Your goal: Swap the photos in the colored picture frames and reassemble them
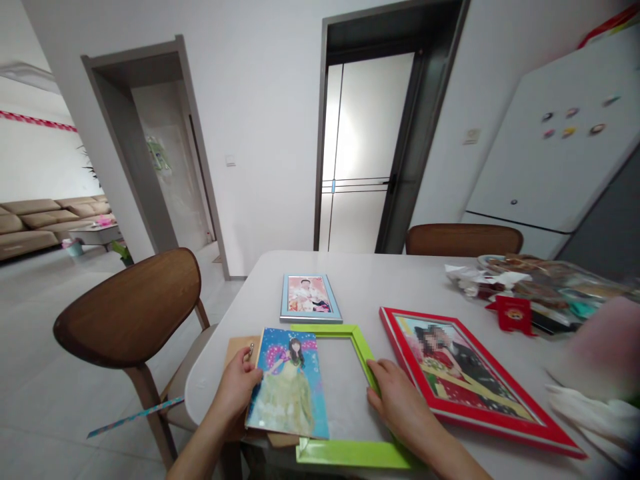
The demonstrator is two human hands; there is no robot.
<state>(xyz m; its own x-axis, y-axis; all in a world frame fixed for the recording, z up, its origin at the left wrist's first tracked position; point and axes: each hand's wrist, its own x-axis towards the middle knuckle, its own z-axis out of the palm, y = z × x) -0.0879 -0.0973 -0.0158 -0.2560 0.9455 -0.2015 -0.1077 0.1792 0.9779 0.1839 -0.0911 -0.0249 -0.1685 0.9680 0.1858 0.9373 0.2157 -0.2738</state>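
lime-green frame [355, 455]; red frame [485, 417] edged silver; pale-blue frame [285, 295].

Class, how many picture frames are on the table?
3: a green frame touched by the right hand, a light-blue frame beyond it, a red frame to the right. The clutter could hide others.

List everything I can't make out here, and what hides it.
In the head view:
Left side of the green frame: hidden behind the blue photo.
Rest of the brown board: behind that photo.
Shape of the pink object at right: blurred.
Markings on the red packet: too small.
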